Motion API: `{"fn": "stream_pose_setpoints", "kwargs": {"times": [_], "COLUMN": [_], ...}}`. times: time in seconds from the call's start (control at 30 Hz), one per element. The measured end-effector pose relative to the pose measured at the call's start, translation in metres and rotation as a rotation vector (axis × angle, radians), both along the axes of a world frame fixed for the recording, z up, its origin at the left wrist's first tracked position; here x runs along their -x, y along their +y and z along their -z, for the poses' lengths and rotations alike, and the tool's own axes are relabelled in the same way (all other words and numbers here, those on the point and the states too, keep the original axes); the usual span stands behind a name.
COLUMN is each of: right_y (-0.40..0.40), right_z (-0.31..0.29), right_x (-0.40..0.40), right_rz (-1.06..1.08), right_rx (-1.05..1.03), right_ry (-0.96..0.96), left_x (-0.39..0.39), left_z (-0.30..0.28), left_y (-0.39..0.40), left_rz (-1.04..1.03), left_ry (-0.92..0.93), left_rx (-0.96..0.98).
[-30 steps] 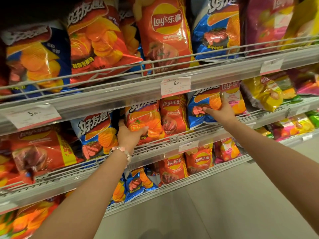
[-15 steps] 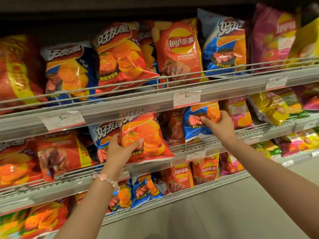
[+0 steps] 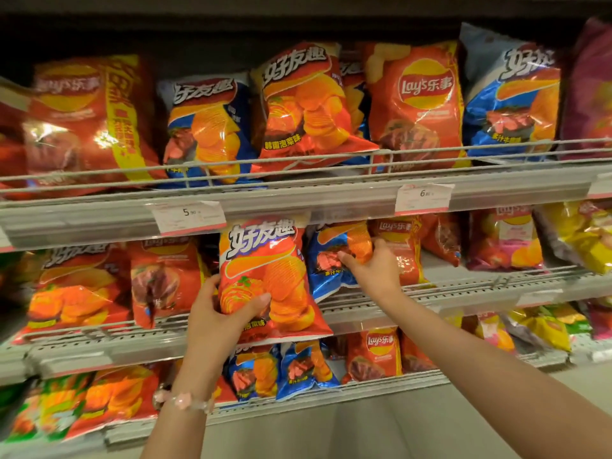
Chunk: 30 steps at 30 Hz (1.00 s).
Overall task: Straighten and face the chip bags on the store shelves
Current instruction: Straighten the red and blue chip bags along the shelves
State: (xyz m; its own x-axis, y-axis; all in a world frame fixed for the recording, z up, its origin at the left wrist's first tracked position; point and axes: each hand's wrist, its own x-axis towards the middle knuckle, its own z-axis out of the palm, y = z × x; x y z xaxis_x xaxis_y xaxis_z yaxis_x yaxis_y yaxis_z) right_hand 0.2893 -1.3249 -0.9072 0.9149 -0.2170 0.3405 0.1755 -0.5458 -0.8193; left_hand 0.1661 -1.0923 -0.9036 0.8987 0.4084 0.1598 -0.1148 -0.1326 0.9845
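Head view: the left hand [image 3: 215,316] grips a glossy orange-red ridged-chip bag [image 3: 268,279], fingers curled round its lower edge, lifted clear of the grey middle shelf [image 3: 463,293] to face it forward. To its right, the right hand [image 3: 374,270] pinches a shiny blue chip bag [image 3: 328,260] standing on that shelf, probably steadying it.

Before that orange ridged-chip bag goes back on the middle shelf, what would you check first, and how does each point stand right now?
1. Left hand grips the orange ridged-chip bag securely: ok.
2. Bag front faces outward: ok.
3. Bag upright: not ok, slightly tilted, its bottom hanging over the grey middle shelf rail.
4. Right hand steadies the blue crinkled chip bag beside it: ok.
5. Free slot behind the orange bag: cannot tell, hidden.
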Motion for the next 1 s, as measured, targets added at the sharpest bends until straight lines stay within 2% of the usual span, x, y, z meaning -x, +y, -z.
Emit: {"fn": "stream_pose_setpoints", "kwargs": {"times": [0.27, 0.33, 0.4, 0.47, 0.5, 0.57, 0.63, 0.67, 0.77, 0.9, 1.0], "right_y": [0.007, 0.007, 0.017, 0.034, 0.045, 0.064, 0.077, 0.081, 0.089, 0.095, 0.096], "right_z": [0.015, 0.011, 0.005, -0.001, -0.004, -0.009, -0.011, -0.009, -0.004, 0.001, -0.001], "right_x": [-0.004, 0.005, 0.026, 0.050, 0.059, 0.070, 0.072, 0.071, 0.070, 0.071, 0.069], "right_rz": [-0.071, -0.017, 0.010, -0.177, -0.307, -0.507, -0.595, -0.621, -0.661, -0.673, -0.654], "right_rx": [-0.015, 0.036, 0.053, -0.025, -0.066, -0.137, -0.188, -0.220, -0.389, -0.482, -0.535], "right_ry": [0.146, 0.054, -0.162, -0.245, -0.180, 0.091, 0.317, 0.363, 0.429, 0.443, 0.418], "left_x": [0.005, 0.003, 0.002, 0.002, 0.002, 0.004, 0.006, 0.008, 0.013, 0.019, 0.018], "left_z": [0.015, 0.017, 0.018, 0.018, 0.017, 0.017, 0.017, 0.016, 0.013, 0.009, 0.003], "left_y": [0.006, 0.009, 0.012, 0.014, 0.015, 0.016, 0.018, 0.020, 0.026, 0.035, 0.055], "left_rz": [-0.015, -0.015, -0.012, -0.004, 0.000, 0.003, 0.006, 0.009, 0.021, 0.052, -0.068], "left_ry": [0.024, 0.025, 0.029, 0.021, 0.017, 0.012, -0.001, -0.008, -0.017, -0.024, -0.019], "left_rx": [0.082, 0.092, 0.091, 0.103, 0.110, 0.119, 0.111, 0.104, 0.073, 0.052, -0.009]}}
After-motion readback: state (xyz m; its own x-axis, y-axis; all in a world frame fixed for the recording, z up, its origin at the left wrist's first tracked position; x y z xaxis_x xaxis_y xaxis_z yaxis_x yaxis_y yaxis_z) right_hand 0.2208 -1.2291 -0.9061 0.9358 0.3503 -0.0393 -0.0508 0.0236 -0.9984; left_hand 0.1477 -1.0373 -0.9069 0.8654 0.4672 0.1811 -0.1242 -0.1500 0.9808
